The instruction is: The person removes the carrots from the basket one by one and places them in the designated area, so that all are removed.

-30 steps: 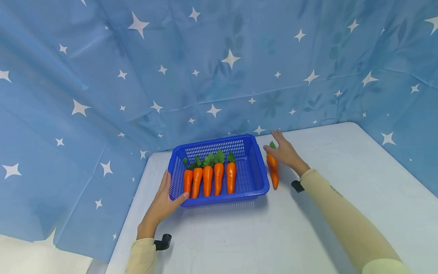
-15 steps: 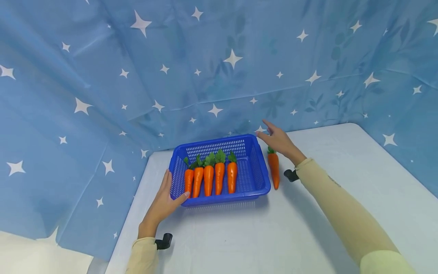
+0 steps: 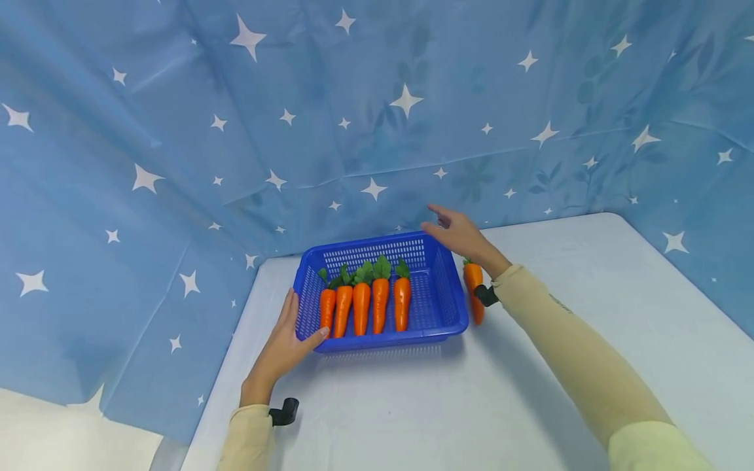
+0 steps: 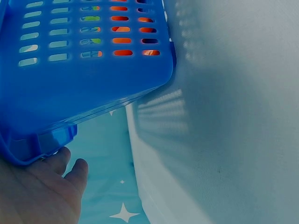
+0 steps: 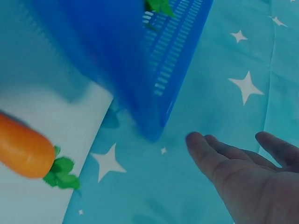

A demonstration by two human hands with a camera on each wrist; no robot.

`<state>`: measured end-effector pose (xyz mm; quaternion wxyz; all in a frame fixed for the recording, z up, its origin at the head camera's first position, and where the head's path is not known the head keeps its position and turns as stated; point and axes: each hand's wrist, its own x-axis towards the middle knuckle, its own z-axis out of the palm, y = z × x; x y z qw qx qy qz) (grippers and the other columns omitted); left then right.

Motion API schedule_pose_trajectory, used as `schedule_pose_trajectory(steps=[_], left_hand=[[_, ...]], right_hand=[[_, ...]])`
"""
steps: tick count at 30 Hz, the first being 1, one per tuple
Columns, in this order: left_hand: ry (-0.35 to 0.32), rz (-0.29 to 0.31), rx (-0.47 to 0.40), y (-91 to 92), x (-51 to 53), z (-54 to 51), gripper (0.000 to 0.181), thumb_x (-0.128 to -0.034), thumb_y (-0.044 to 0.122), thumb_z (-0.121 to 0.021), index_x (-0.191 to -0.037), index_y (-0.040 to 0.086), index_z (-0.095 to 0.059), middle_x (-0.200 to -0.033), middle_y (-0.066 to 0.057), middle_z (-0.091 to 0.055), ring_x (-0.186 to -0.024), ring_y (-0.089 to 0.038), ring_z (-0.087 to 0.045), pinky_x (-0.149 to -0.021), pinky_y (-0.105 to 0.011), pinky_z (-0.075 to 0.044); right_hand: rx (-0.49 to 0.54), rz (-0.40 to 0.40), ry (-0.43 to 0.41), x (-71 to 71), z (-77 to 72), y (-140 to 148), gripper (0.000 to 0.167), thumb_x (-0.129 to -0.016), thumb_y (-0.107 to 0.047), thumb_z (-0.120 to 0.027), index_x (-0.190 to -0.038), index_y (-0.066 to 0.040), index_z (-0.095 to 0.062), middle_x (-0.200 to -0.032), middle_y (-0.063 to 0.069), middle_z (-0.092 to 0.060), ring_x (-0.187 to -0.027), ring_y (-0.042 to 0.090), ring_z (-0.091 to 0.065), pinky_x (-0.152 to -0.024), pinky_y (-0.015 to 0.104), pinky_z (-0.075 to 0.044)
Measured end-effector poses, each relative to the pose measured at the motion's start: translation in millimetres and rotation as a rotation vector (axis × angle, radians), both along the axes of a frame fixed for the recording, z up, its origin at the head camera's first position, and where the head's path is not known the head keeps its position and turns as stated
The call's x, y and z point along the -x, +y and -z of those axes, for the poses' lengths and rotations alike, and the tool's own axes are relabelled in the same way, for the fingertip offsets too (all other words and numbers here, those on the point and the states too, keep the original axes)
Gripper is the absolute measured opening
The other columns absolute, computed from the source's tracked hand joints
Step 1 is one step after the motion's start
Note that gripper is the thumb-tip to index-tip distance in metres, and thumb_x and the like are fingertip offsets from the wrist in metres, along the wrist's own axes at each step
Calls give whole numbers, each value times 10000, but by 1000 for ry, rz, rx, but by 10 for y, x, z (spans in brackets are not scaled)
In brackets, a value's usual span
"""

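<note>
A blue plastic basket holds several orange carrots with green tops, lined up towards its left side. My left hand grips the front left corner, thumb over the rim and fingers along the outer side; the left wrist view has the hand beneath the rim. Over the back right corner hovers my right hand, fingers extended and holding nothing. A single loose carrot lies just right of the basket, partly hidden by the right wrist; the right wrist view shows its leafy end.
The basket stands near the back edge of a white table. Behind the table hangs a blue curtain with white stars. A black wrist mount sits beneath the right forearm, another mount beside the left wrist.
My right hand has moved left from over the loose carrot's top to the basket's back right corner. The left hand keeps its place on the basket. The carrots have not moved.
</note>
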<state>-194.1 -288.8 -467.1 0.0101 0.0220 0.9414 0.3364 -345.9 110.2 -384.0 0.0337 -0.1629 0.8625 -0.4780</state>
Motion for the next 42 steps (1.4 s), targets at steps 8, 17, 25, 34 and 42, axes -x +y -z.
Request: schedule_pose_trajectory(steps=[8, 17, 25, 34, 42], left_hand=[[-9, -3, 1, -4, 2, -10, 1159, -964, 572, -690, -1721, 102, 50, -1796, -95, 98, -1633, -410, -38, -1216, -683, -176], [-8, 6, -4, -3, 13, 7, 1153, -966, 561, -689, -1720, 89, 45, -1795, -98, 96, -1635, -402, -33, -1224, -669, -163], [-13, -1, 3, -8, 14, 13, 1160, -961, 576, -687, -1722, 110, 53, -1796, -83, 97, -1637, -393, -32, -1218, -672, -175], [-5, 3, 3, -7, 11, 7, 1157, -961, 579, -682, -1722, 107, 51, -1797, -83, 95, -1636, -397, -37, -1217, -673, -178], [-7, -6, -7, 5, 1, -2, 1156, -959, 568, -688, -1723, 107, 47, -1797, -83, 91, -1634, -404, -49, -1211, -684, -176]], right_hand=[[36, -68, -17, -29, -11, -285, 675, -1099, -378, -586, -1662, -62, -389, -1682, 218, -379, -1525, 443, -387, -1202, 595, -364], [27, -86, -36, -59, 114, -517, 646, -1100, -329, -603, -1635, -17, -421, -1648, 228, -431, -1504, 455, -413, -1186, 575, -396], [-30, -70, -88, -57, 227, -628, 663, -1096, -358, -601, -1636, -19, -421, -1666, 211, -412, -1506, 428, -421, -1188, 567, -396], [-74, -54, -115, -26, 372, -697, 634, -1082, -337, -617, -1606, -11, -471, -1615, 241, -471, -1489, 431, -439, -1195, 564, -388], [-83, -106, -194, -21, 497, -719, 643, -1037, -250, -665, -1579, 41, -480, -1626, 249, -451, -1497, 443, -422, -1197, 559, -389]])
